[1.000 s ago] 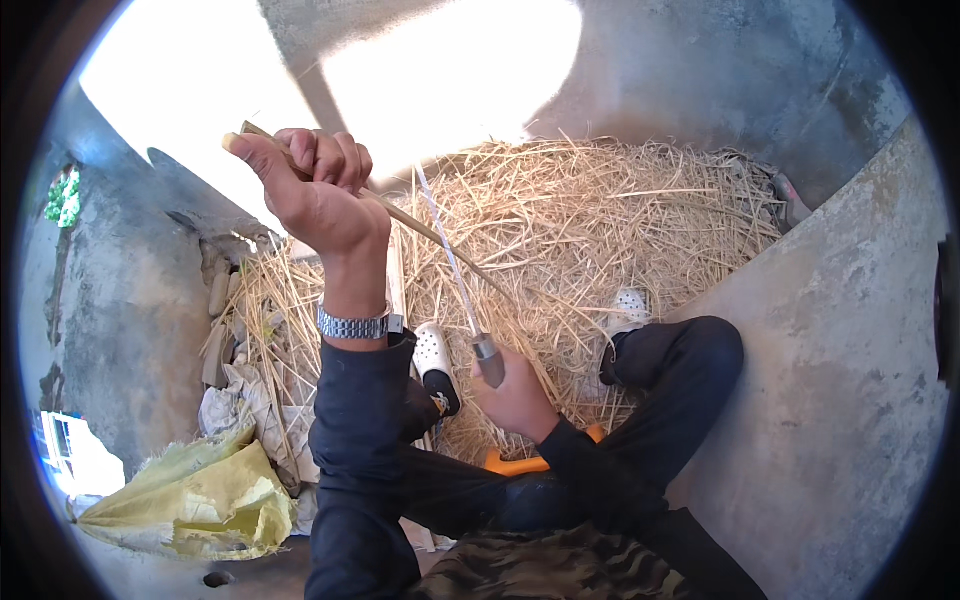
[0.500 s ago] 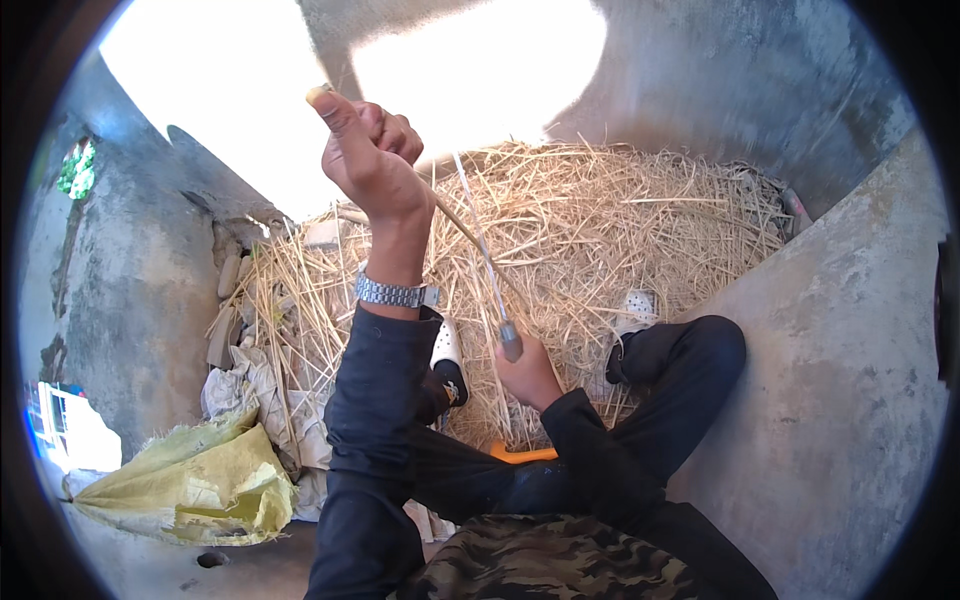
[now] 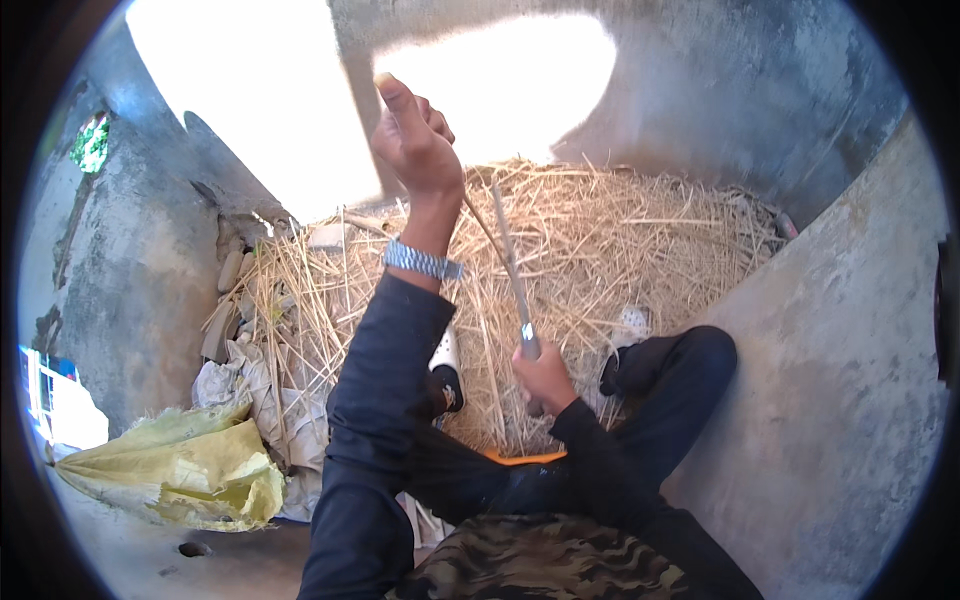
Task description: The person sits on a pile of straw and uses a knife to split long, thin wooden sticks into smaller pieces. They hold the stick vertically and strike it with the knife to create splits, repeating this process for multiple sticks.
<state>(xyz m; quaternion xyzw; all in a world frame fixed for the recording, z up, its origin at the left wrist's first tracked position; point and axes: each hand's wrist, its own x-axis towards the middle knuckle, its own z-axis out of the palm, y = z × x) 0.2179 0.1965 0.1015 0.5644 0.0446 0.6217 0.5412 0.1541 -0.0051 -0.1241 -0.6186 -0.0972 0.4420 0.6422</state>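
Observation:
My left hand (image 3: 418, 140) is raised at the upper middle, thumb up and fingers curled closed. A thin brown stick (image 3: 482, 218) runs from it down toward the right, its upper part hidden behind the hand and wrist. Lower down, my right hand (image 3: 546, 377) is wrapped round the grey handle of a long knife (image 3: 515, 275). The narrow blade points away from me, beside the stick; I cannot tell whether they touch. A metal-banded watch (image 3: 422, 262) circles my left wrist.
A heap of straw (image 3: 620, 225) covers the floor against the walls. A torn yellow-green sack (image 3: 175, 470) and pale crumpled cloth (image 3: 255, 385) lie at left. An orange edge (image 3: 525, 458) shows under my legs. A concrete wall (image 3: 820, 370) slopes at right.
My left hand has shifted right with the stick. The knife has tilted more upright and its blade shows broader; my right hand has moved slightly right and down.

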